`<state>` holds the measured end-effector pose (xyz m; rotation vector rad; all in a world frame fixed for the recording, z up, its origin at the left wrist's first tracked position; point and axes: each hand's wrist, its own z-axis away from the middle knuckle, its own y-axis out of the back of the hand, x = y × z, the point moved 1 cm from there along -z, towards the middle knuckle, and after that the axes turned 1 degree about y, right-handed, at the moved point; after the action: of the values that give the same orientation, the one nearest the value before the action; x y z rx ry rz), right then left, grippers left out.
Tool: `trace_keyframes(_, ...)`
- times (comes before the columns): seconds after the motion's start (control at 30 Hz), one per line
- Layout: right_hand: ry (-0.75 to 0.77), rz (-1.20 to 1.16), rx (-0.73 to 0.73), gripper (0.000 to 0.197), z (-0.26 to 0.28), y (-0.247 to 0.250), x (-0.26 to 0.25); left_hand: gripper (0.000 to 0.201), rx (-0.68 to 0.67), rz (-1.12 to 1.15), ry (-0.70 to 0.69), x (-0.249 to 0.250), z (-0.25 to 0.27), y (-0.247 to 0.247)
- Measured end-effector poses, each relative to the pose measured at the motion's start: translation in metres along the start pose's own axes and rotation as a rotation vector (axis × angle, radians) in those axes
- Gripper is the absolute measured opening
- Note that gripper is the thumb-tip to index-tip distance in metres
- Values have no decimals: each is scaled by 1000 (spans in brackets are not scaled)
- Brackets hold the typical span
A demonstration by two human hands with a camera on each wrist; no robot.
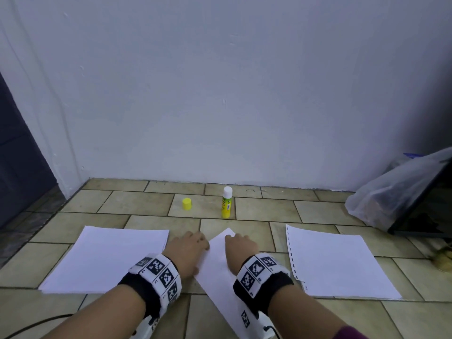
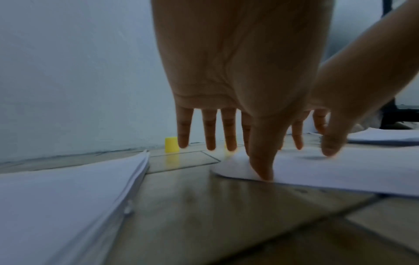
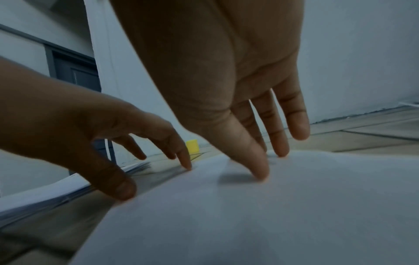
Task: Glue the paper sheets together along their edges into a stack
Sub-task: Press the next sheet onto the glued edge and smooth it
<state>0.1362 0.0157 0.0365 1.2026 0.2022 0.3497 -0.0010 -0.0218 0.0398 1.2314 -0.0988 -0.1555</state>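
Outside the left hand (image 1: 189, 250), a thick paper pile (image 1: 105, 260); outside the right hand (image 1: 241, 250), a punched-edge stack (image 1: 342, 263). Between both, fingers spread and only pressing, one loose sheet (image 1: 217, 258) lying skewed. Just beyond, glue stick (image 1: 227, 203) upright, yellow cap (image 1: 186, 204) off. Probably squaring the sheet; next, gluing an edge.
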Motion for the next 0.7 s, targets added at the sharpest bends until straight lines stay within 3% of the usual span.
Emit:
trace_keyframes(0.17,63,-29,-1,39,5,-4,-16,55,-43,32,-3,5,5,-2)
trace_keyframes(0.37,181,-100,-17,58,2,-9,-28,103,-10,87,72,0,0,-8)
trace_keyframes(0.47,202,-105,-74,69,-3,-9,-28,124,-98,74,121,-4,-4,-18)
trace_keyframes(0.57,256,-59,-140,79,-6,-8,-27,127,-152,48,139,-6,-7,-24)
trace_keyframes(0.7,228,-99,-148,72,-5,-5,-4,131,-165,1,143,-6,-12,-24)
